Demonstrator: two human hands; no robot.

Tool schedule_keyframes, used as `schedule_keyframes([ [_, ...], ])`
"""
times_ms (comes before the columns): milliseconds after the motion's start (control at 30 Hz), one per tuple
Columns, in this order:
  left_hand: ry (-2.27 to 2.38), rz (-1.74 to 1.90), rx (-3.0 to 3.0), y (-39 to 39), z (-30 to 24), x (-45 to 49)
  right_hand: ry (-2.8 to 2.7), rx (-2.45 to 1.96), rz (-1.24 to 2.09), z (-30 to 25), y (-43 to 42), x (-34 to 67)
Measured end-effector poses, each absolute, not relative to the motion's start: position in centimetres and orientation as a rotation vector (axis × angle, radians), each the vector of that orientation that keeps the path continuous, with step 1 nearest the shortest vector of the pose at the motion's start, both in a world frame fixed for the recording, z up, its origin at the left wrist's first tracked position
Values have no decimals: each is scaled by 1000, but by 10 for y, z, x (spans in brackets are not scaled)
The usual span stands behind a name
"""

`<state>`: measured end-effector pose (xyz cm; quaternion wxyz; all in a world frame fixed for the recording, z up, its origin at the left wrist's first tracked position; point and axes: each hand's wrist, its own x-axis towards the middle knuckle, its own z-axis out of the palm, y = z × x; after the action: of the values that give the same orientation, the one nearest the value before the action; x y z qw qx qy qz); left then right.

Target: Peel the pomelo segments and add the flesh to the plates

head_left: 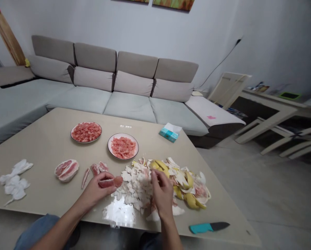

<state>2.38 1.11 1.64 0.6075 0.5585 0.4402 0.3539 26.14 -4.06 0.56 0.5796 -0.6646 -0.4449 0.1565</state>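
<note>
My left hand [100, 189] is closed around a pink pomelo segment [110, 182], held just above the table. Over the heap of white pith and membrane scraps [137, 185], my right hand [162, 189] has its fingers pinched together; what they hold, if anything, I cannot make out. Several loose pomelo segments [95, 169] lie just beyond my left hand, with a partly divided pomelo piece [66, 170] left of them. Yellow pomelo peels [192, 200] are piled to the right of my right hand. Two plates carry pink pulp: one plate [110, 152] nearer, another plate [72, 138] farther left.
A knife [202, 227] with a teal handle lies near the table's front right edge. Crumpled white tissues [16, 182] rest at the far left, and a blue tissue box [169, 133] stands at the back right. Behind the table [53, 121] runs a grey sofa [129, 106].
</note>
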Motion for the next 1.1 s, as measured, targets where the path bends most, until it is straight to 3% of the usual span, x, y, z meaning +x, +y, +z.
schedule_keyframes([
  [100, 1001, 808, 1382, 9, 14, 26, -1178, -1389, 807, 12, -44, 237],
  [200, 902, 789, 1303, 8, 8, 28, -1346, -1259, 995, 18, -47, 217],
  [467, 879, 904, 1101, 11, 10, 27, -1467, -1238, 750, 15, -51, 193],
  [1100, 983, 714, 1448, 13, 20, 21, -1523, -1352, 934, 9, -48, 195],
])
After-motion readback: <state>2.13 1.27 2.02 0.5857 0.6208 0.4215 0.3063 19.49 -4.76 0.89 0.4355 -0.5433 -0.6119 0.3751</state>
